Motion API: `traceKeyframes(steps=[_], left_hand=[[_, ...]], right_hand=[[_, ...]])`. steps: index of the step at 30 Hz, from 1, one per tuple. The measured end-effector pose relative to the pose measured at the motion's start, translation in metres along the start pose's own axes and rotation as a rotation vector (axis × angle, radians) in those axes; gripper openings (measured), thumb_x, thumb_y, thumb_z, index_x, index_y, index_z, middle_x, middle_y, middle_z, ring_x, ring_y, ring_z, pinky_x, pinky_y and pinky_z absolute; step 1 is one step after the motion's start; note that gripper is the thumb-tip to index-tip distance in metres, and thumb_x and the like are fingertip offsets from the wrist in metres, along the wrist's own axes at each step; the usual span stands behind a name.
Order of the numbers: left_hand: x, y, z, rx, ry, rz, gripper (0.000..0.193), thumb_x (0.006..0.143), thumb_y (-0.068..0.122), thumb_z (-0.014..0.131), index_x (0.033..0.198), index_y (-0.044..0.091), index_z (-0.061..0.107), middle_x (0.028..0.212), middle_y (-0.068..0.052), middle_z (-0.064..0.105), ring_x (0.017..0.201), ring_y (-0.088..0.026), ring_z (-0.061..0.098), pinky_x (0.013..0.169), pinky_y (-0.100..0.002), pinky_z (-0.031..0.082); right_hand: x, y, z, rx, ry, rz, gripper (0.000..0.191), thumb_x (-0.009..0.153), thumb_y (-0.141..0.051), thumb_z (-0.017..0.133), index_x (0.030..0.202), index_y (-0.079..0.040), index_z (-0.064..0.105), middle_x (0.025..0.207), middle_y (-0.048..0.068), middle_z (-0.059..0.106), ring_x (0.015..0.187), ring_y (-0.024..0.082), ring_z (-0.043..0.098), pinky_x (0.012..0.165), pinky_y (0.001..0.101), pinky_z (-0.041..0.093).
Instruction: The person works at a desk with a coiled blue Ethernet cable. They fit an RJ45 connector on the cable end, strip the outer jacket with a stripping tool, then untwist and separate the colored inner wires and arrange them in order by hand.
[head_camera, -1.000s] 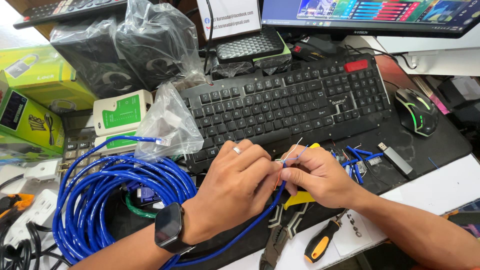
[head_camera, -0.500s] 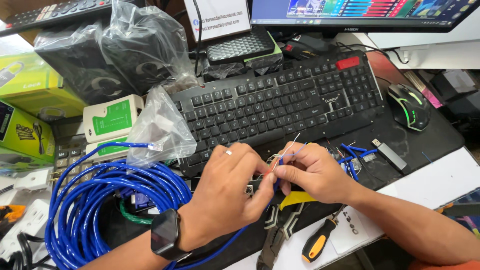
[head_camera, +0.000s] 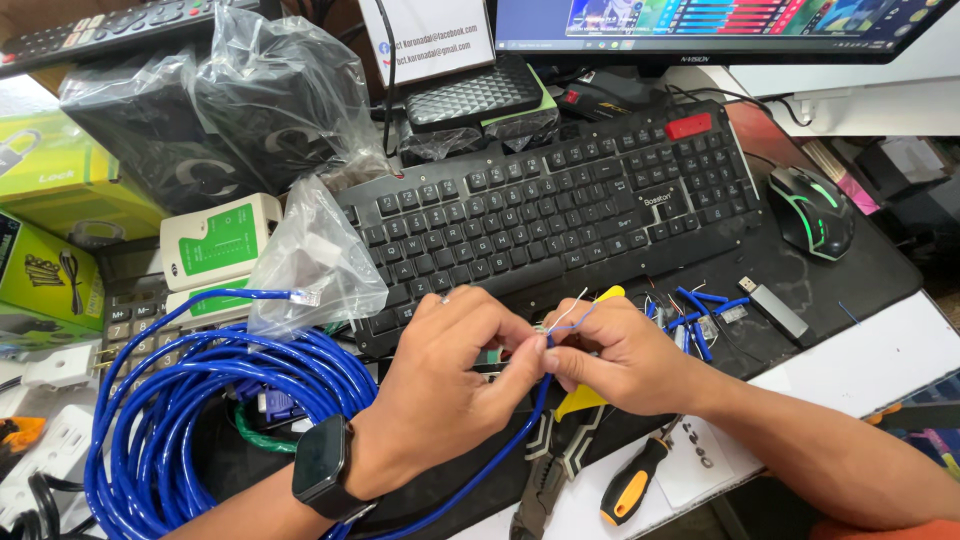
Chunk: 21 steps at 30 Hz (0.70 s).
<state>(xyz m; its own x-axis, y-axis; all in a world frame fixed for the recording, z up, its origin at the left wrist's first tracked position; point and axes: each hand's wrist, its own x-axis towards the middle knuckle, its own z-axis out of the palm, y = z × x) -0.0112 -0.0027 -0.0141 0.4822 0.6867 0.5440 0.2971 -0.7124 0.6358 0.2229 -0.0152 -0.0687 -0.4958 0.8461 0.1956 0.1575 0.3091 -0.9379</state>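
A computer repair desk: keyboard, cable tester, coiled network cable, screwdriver

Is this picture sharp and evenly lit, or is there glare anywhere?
Head view: mostly sharp, with soft daylight; white glare on the crinkled clear plastic bags; both hands and the thin blue network cable crisp; the glowing monitor screen is cut off at the top.

1. A black keyboard lies just beyond the grip.
2. A green-lit mouse sits far right of it.
3. An orange-handled screwdriver lies just below.
4. A green-and-white cable tester stands well left.
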Motion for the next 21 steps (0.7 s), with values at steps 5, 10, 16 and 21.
traceKeyframes(steps=[5,10,16,21], left_hand=[[0.000,-0.003,0.006,-0.267,-0.150,-0.544,0.018,0.087,0.022,0.074,0.078,0.007,0.069,0.069,-0.001,0.068,0.060,-0.009,0.057,0.057,-0.029,0.043],[0.002,-0.018,0.008,-0.887,-0.325,-0.788,0.023,0.095,0.023,0.068,0.085,0.002,0.065,0.076,0.000,0.067,0.068,-0.006,0.056,0.062,-0.023,0.047],[-0.003,-0.020,0.011,-0.671,-0.394,-0.711,0.024,0.096,0.023,0.066,0.084,0.003,0.066,0.074,0.000,0.067,0.065,-0.005,0.055,0.058,-0.024,0.046],[-0.004,-0.020,0.012,-0.577,-0.373,-0.629,0.023,0.094,0.023,0.068,0.083,0.003,0.066,0.072,0.002,0.068,0.064,-0.003,0.058,0.055,-0.023,0.048]], right_hand=[[0.001,-0.003,0.001,-0.075,-0.002,-0.087,0.008,0.099,-0.008,0.066,0.099,-0.001,0.066,0.085,0.005,0.069,0.065,0.011,0.069,0.057,0.0253,0.055],[0.001,-0.003,0.002,0.003,0.045,-0.109,0.005,0.099,-0.004,0.064,0.101,-0.001,0.067,0.090,0.008,0.072,0.064,0.012,0.067,0.057,0.0259,0.054],[-0.004,0.003,0.003,0.140,0.066,0.008,0.009,0.099,0.000,0.060,0.105,0.000,0.067,0.094,0.009,0.073,0.068,0.013,0.068,0.061,0.0273,0.056],[-0.004,0.011,0.002,0.247,0.075,-0.016,0.008,0.100,0.001,0.059,0.107,0.001,0.064,0.104,0.013,0.072,0.076,0.015,0.069,0.070,0.0298,0.059]])
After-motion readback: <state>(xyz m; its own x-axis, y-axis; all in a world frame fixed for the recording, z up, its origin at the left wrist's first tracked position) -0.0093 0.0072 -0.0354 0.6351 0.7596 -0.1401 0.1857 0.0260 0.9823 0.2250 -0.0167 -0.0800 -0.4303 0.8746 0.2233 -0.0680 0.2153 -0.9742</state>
